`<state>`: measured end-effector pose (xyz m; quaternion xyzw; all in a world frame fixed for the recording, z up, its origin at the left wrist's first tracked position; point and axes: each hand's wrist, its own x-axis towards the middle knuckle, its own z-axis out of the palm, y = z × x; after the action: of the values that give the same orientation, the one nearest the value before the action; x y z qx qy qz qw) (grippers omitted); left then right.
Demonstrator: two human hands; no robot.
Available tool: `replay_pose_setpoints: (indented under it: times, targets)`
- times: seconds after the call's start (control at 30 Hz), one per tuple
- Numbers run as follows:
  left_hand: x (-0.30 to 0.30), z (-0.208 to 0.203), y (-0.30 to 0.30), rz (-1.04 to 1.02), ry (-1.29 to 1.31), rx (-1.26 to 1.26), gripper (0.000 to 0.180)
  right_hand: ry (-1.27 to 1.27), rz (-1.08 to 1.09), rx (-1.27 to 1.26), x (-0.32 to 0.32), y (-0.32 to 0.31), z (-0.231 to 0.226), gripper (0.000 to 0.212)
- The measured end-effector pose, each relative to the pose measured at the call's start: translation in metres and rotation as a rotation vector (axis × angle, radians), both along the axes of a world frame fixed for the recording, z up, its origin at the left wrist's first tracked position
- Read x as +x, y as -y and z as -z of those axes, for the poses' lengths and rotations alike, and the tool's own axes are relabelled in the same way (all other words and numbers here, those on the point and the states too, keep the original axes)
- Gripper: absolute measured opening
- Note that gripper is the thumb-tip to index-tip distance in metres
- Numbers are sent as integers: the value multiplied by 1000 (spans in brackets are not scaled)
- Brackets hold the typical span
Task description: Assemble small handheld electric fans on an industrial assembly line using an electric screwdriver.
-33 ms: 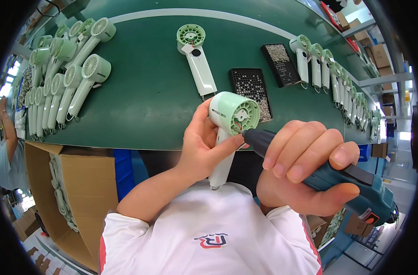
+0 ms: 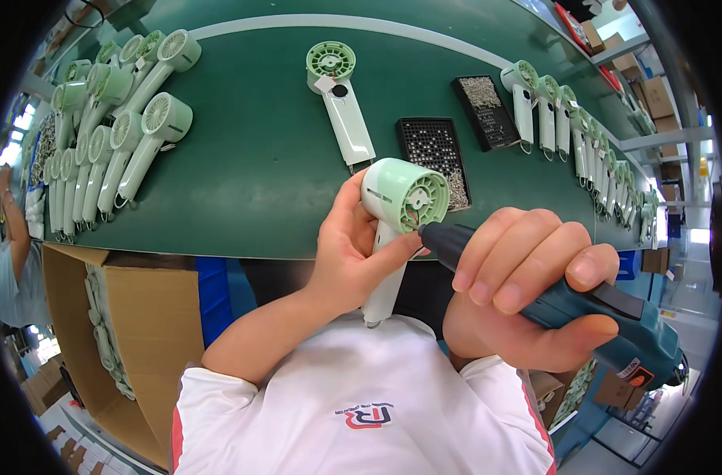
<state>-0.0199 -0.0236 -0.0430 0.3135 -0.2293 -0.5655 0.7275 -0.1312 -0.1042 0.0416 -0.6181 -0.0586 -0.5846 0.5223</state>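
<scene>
My left hand (image 2: 349, 249) is closed around a pale green and white handheld fan (image 2: 393, 194), its round head turned to the right with the inside showing. A thin wire is visible inside the head. In my right hand (image 2: 527, 281) is a teal and black electric screwdriver (image 2: 598, 317), gripped along its body. Its dark nose meets the lower rim of the fan head, close to my left thumb; the very tip is hard to make out. Another handheld fan (image 2: 347, 119) lies on the green table (image 2: 250, 158) beyond, with a small white tag on it.
Two black trays of small metal parts, one nearer (image 2: 432, 150) and one farther (image 2: 481, 103), lie right of centre. Several fans (image 2: 151, 134) are grouped at left, others (image 2: 547, 111) in a row at right. A cardboard box (image 2: 155, 332) stands below the table's left edge. Another person (image 2: 17, 261) is at far left.
</scene>
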Motion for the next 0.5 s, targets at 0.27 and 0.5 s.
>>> replay_pose_setpoints:
  times: [0.27,0.5]
  targets:
    - [-5,3,1,-30,103,1,73,4,-34,9,-3,2,5,48]
    - [-3,2,1,-19,122,-8,73,1,-13,49,-10,0,5,43]
